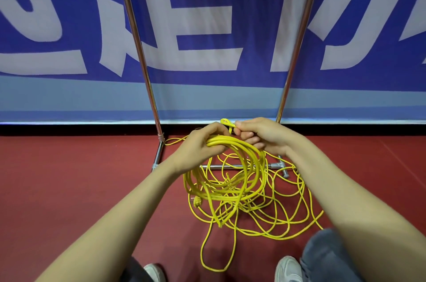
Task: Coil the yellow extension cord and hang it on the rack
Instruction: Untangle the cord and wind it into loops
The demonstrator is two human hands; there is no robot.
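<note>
The yellow extension cord hangs as several gathered loops from my left hand, which is closed around their top. My right hand sits just right of it and pinches a small loop of the same cord near its thumb. The rest of the cord lies loose and tangled on the red floor below and to the right. The metal rack stands right behind my hands, its two chrome uprights rising out of the top of the view. Its top bar is not visible.
The rack's base tubes lie on the red floor under the cord. A blue and white banner covers the wall behind. My knees and two white shoes are at the bottom edge.
</note>
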